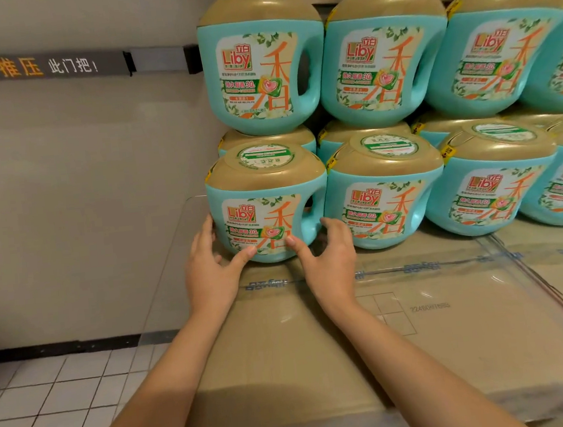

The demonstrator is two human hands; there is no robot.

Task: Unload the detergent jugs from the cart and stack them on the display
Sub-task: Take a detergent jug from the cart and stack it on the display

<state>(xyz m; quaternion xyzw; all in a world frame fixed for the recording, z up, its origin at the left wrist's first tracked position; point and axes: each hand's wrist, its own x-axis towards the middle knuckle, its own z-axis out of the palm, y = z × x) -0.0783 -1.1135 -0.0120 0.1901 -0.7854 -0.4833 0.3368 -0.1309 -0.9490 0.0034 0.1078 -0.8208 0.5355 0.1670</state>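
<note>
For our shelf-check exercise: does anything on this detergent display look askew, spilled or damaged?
Nothing stands out: the front-left jug and the other jugs stand upright, labels forward, caps on; no spill on the cartons.

Open room is offered over the near stretch of the cardboard box top (278, 337). The far side is blocked by detergent jugs (382, 55) stacked two tiers high. The front-left jug (264, 194) is hemmed by a clear panel (171, 258) on the left and, seemingly touching, a neighbour jug (382, 200) on the right.
</note>
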